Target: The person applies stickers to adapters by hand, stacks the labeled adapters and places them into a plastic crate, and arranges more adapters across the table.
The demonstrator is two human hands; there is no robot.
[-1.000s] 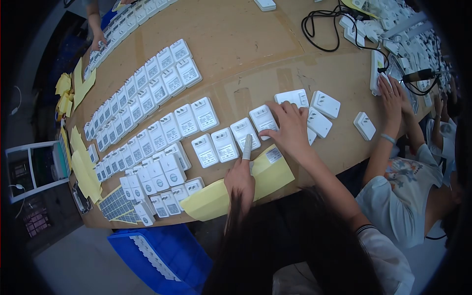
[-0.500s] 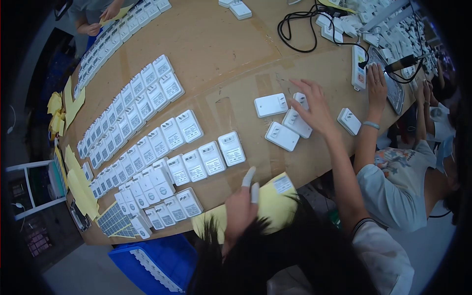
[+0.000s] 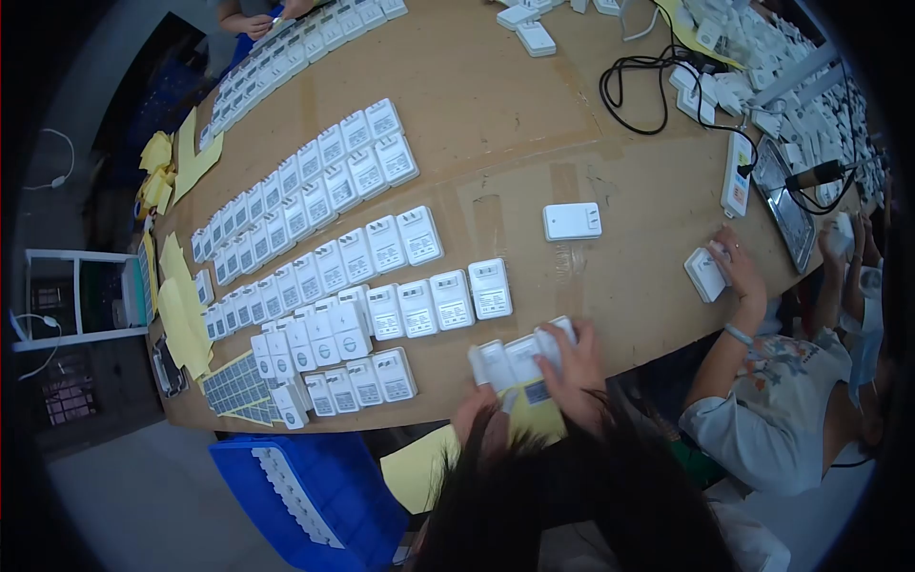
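Observation:
Several white plug adapters [image 3: 521, 357] stand side by side in a short row at the table's near edge. My right hand [image 3: 578, 374] grips the right end of this row, fingers on top and along the side. At the row's left end, my left hand [image 3: 477, 416] is closed against the lower edge of the adapters; pale covers sit on its fingertips, and hair hides part of it. A yellow label sheet [image 3: 536, 416] lies just below the row, between my hands. Farther up the table a single white adapter [image 3: 572, 221] lies with its prongs facing up.
Long rows of labelled adapters [image 3: 329, 181] cover the left side. A blue crate [image 3: 295, 496] stands below the near edge. On the right, a co-worker's hand [image 3: 739, 272] holds an adapter, near a power strip [image 3: 736, 174], black cable [image 3: 620, 95] and soldering iron [image 3: 815, 175].
My right hand has come back from mid-table, bringing several adapters to the near edge beside my left hand. One adapter stays behind. The co-worker's hand has moved onto an adapter. The view has shifted.

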